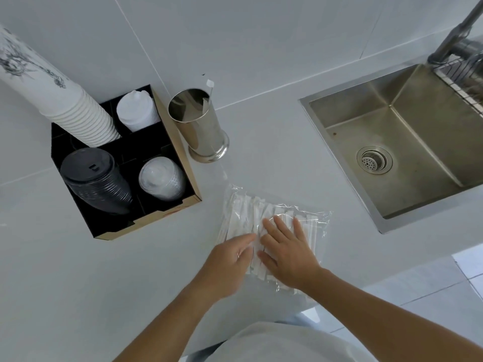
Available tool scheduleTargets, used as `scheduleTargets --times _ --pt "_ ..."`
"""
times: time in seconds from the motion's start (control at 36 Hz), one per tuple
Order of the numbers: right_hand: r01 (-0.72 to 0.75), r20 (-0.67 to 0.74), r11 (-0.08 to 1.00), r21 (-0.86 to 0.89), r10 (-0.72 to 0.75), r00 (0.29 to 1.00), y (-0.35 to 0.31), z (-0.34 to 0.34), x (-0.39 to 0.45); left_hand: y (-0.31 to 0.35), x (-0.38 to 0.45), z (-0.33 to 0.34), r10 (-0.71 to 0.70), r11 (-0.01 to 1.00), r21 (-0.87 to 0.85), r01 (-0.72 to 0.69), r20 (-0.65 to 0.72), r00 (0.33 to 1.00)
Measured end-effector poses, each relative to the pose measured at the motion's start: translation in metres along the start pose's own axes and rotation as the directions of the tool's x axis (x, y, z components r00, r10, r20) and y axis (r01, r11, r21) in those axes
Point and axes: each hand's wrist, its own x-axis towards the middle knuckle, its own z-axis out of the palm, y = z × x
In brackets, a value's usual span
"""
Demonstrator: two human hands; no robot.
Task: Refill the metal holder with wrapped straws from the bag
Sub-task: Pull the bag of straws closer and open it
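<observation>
A clear plastic bag (251, 205) full of white paper-wrapped straws lies flat on the white counter near its front edge. My right hand (286, 253) rests flat on top of the bag, fingers spread. My left hand (230, 259) touches the bag's left side, its fingers pinching at the plastic. The shiny metal holder (202, 126) stands upright beyond the bag, beside the black organiser. One wrapped straw (210, 86) leans inside the holder, its tip sticking out at the rim.
A black organiser box (180, 142) at the left holds stacked white paper cups (65, 105), black lids (96, 176), clear lids (162, 178) and white lids (137, 111). A steel sink (407, 142) with a tap and a wire rack is sunk into the counter at right.
</observation>
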Motion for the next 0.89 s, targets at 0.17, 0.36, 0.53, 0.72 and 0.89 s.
scheduleTargets --times 0.17,0.36,0.53,0.72,0.89 --pt "0.008 -0.083 0.999 0.034 -0.005 0.997 -0.001 -0.002 0.001 -0.018 0.001 0.015 0.125 0.881 0.454 -0.132 0.045 0.991" --pt "0.044 -0.143 0.998 0.043 -0.037 0.989 -0.003 0.002 0.001 -0.036 -0.007 0.020 0.187 0.780 0.593 -0.202 0.087 0.978" --pt "0.008 -0.116 0.992 0.125 0.007 0.993 -0.006 0.002 0.003 -0.036 -0.012 0.024 0.194 0.751 0.625 -0.211 0.096 0.976" --pt "-0.077 0.012 0.954 0.288 0.077 0.997 0.005 -0.013 0.019 -0.040 -0.010 0.027 0.151 0.702 0.683 -0.202 0.135 0.979" --pt "-0.162 0.054 0.889 0.428 0.154 0.987 0.017 -0.021 0.021 -0.034 -0.011 0.033 0.158 0.703 0.679 -0.210 0.139 0.978"
